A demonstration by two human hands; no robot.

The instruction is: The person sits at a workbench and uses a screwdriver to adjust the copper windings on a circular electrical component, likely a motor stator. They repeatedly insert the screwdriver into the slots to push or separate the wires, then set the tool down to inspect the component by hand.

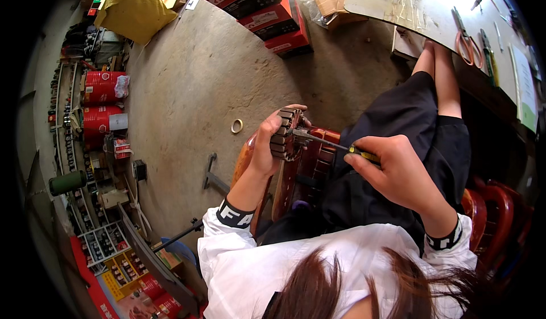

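In my left hand [266, 143] is a round, toothed metal part [286, 134], dark, with block-like teeth around its rim; it looks like a motor stator core. My fingers wrap its far side, over the wooden armrest of the chair. My right hand [392, 162] grips a screwdriver [367, 153] by its yellow and black handle, thumb and forefinger at the front. The shaft points left, and its tip meets the inner side of the toothed part. Exactly where the tip rests is too small to tell.
A reddish wooden chair [293, 188] is under me. At the upper right a worktable [421, 12] holds scissors [466, 43] and pliers [489, 57]. Black-and-red boxes [267, 17] stand ahead. On the concrete floor lies a tape roll [236, 126]. Red drums [102, 87] and shelving line the left.
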